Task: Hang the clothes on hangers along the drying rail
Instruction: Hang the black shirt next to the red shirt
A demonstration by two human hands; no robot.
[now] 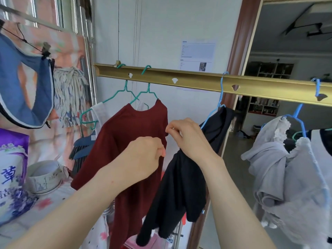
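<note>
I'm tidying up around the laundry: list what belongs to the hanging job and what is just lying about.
Job: drying rail, red top on its green hanger, black garment on its blue hanger, grey garment, left hand and right hand at the red top.
Lying about: mop head, purple bag, white bowl, paper on the wall.

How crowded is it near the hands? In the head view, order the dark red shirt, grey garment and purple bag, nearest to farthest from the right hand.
1. dark red shirt: at the fingertips of the right hand, on its left.
2. grey garment: hanging to the right, apart.
3. purple bag: at the far left edge.
</note>
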